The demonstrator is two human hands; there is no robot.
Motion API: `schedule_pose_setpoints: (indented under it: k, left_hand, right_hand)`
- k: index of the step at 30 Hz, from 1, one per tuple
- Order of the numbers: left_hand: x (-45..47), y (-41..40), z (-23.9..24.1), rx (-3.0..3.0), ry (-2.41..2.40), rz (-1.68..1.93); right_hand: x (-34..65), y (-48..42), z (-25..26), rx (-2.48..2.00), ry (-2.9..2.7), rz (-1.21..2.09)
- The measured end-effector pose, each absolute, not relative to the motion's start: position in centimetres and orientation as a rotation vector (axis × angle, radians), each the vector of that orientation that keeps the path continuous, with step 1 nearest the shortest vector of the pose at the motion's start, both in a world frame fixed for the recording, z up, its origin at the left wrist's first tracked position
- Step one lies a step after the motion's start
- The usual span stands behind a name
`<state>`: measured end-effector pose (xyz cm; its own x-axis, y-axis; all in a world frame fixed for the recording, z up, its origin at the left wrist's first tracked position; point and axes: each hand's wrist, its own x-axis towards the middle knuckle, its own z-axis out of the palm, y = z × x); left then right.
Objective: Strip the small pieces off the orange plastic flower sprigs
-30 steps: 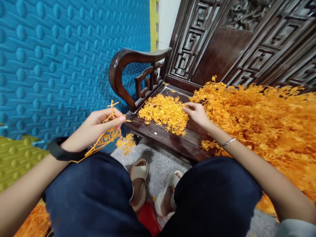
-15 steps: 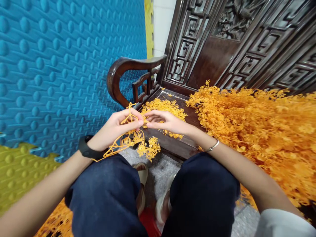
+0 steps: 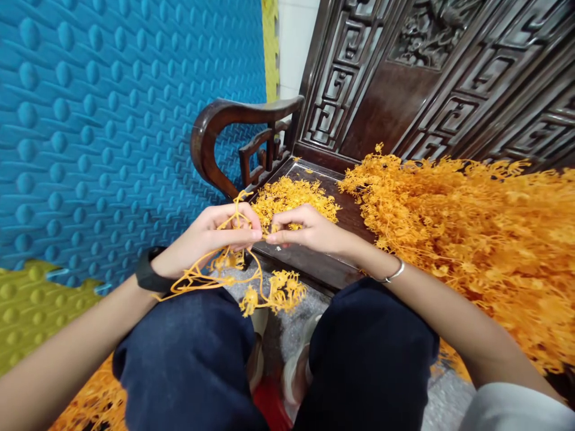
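Note:
Between the thumb and fingers of my left hand (image 3: 229, 230) is a yellow-orange artificial flower sprig (image 3: 260, 269), its bare thin stems trailing back past my wrist and its small flower heads hanging over the gap between my knees. My right hand (image 3: 309, 230) is closed in a pinch at the sprig's tip, close to my left fingertips; what exactly it grips there is small and partly hidden by the fingers. Just beyond both hands, a small heap of loose yellow flower heads (image 3: 299, 197) lies on the dark wooden bench seat (image 3: 348, 209).
A large mass of orange artificial flower sprigs (image 3: 471, 233) fills the bench on the right. The bench has a curved armrest (image 3: 209, 134) and a carved back (image 3: 381, 114). Blue foam matting (image 3: 112, 131) stretches along the left. More orange sprigs (image 3: 96, 398) lie low at the left.
My right fingers have closed from a looser, more extended pose into a pinch beside the left fingertips. The hanging flower heads have swung lower and slightly to the right.

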<state>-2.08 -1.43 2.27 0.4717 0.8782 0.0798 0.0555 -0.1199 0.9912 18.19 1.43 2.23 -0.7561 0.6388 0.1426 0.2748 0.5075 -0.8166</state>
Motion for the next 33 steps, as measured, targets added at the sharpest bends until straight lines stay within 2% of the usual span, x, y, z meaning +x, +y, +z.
schedule_pose_setpoints:
  k: [10,22,33]
  left_hand:
    - [-1.1,-1.5,2.7,1.456,0.803,0.947]
    - [-1.0,-0.6,2.1,1.253,0.735,1.072]
    - [-0.9,-0.9,2.6,1.349,0.835,0.883]
  right_hand:
    - [19.2,2.1,1.9,-0.789,-2.154,1.428]
    - [18.6,2.3,1.2,-0.738,-2.204,1.154]
    - [19.4,2.5,1.2,-0.757,-2.248,1.221]
